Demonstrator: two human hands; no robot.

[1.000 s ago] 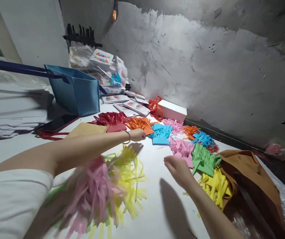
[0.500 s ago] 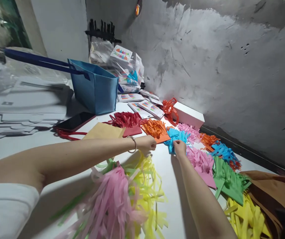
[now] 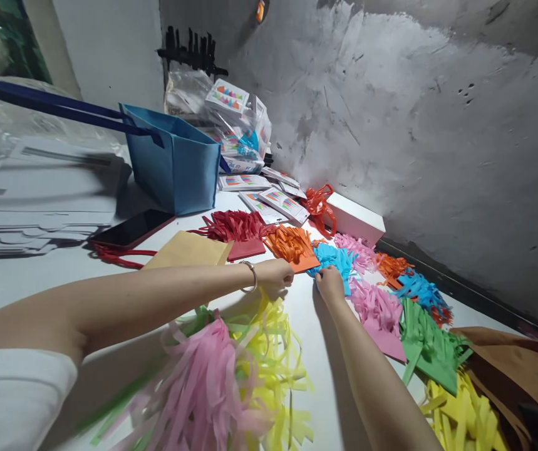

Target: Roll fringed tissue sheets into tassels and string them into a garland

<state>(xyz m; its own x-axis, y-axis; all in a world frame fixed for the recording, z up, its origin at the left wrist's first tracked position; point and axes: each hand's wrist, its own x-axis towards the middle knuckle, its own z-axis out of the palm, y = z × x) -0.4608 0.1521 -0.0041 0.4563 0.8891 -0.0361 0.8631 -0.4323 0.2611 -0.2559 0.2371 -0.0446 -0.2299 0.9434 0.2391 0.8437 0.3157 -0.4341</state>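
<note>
My left hand [image 3: 274, 274], with a bracelet on its wrist, is closed beside the front edge of the orange fringed paper [image 3: 292, 244]. What its fingers hold, if anything, is hidden. My right hand [image 3: 331, 284] is closed in a pinch at the front left edge of the blue fringed paper [image 3: 337, 258], covering part of it. Below my left hand lie loose yellow streamers [image 3: 275, 357] and a pink tassel [image 3: 207, 376], with some green strips among them. Pink fringed paper [image 3: 377, 313] lies just right of my right hand.
Red fringed paper [image 3: 238, 228], a tan sheet [image 3: 188, 248] and a phone [image 3: 132, 228] lie to the left. A blue bag [image 3: 172, 163] stands behind them. Printed packs [image 3: 282, 203] and a white box [image 3: 356, 219] sit by the wall. Green fringed paper [image 3: 433, 344] is at right.
My right hand has shifted slightly left and down along the blue fringed paper's edge. My left hand stays nearly where it was. The view has turned a little.
</note>
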